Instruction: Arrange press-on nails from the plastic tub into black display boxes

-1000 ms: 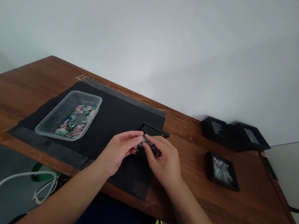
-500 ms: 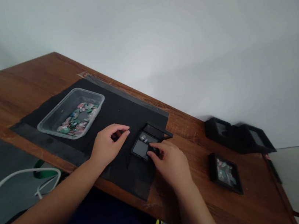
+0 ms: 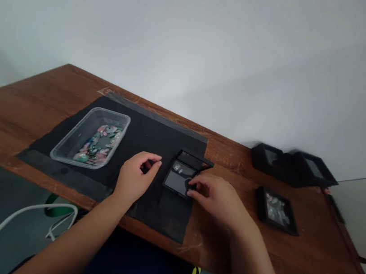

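Note:
A small black display box lies open on a black mat, one or two tiny stones on its grey pad. My right hand rests at the box's near right corner, fingertips pinched on something too small to name. My left hand lies on the mat just left of the box, fingers curled with thumb and forefinger nearly touching; what they hold, if anything, does not show. A clear plastic tub of pink and green stones stands on the mat's far left.
The wooden table meets a white wall at the back. Right of the mat sit three black display boxes: one filled with stones, two more by the wall. White cable hangs below the table's left edge.
Both hands met over the box a second ago. They have since parted: the left drew back left onto the mat, the right stayed at the box, whose grey pad is now uncovered.

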`<state>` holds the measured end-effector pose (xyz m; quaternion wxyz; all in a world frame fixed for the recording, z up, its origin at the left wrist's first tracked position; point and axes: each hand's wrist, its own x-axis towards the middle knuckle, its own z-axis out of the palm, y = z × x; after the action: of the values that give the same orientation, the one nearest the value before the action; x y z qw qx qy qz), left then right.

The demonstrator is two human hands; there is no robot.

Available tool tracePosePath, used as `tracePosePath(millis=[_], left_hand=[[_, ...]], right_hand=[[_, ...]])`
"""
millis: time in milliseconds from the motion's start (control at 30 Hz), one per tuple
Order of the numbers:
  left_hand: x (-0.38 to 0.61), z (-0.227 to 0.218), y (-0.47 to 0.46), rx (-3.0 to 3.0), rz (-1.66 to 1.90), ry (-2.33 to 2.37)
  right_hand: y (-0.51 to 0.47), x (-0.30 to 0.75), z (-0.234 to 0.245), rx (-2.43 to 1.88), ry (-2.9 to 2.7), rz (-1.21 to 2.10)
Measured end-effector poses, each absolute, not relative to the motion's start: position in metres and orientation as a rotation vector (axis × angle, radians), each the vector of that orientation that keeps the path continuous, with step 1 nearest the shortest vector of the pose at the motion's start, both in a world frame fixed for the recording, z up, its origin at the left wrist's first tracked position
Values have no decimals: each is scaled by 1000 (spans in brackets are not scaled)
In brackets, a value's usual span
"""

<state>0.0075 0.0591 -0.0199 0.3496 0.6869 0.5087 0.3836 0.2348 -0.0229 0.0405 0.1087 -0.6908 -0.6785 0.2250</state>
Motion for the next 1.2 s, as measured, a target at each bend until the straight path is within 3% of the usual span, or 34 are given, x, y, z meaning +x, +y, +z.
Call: tracePosePath(millis=[600,1200], left_hand=[[6,-18,59,1820,958,1286],[6,-15,57,1812,920,1282]], right_hand=[[-19,222,37,-1993,-2006,473],[-18,224,27,-1776,-1971,506]])
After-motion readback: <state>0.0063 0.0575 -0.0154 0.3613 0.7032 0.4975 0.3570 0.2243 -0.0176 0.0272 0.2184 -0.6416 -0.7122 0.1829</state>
